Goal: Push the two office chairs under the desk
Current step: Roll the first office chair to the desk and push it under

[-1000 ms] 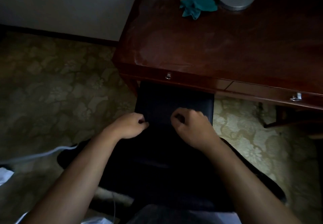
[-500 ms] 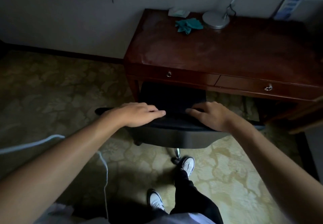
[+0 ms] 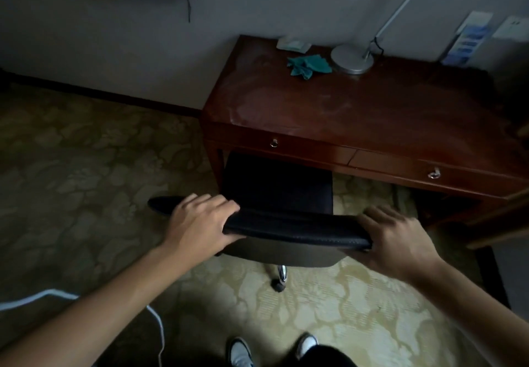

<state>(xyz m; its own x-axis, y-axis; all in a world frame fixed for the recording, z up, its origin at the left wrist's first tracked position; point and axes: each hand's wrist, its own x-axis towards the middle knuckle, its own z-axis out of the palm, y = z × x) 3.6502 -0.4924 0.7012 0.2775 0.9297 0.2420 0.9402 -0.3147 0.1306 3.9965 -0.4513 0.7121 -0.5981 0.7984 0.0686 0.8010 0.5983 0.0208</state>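
Observation:
A black office chair [image 3: 286, 232] stands in front of the dark red wooden desk [image 3: 357, 114], its seat partly under the desk's left end. My left hand [image 3: 200, 223] lies over the left end of the backrest's top edge, fingers curled on it. My right hand [image 3: 398, 238] grips the right end of the same edge. One chrome leg with a caster [image 3: 279, 280] shows below the backrest. At the right edge, a wooden piece of furniture [image 3: 501, 223] shows only in part. I cannot tell whether it is the second chair.
On the desk lie a teal cloth [image 3: 309, 64], a round lamp base [image 3: 352, 59] and a pale packet [image 3: 292, 43]. Two drawers have ring pulls [image 3: 274, 143]. A white cable [image 3: 86, 303] crosses the patterned carpet at the left. My shoes [image 3: 240, 352] are at the bottom.
The view has pulled back from the desk and risen. My hands went from fists low on the chair to holding the top of the backrest, now spread further apart.

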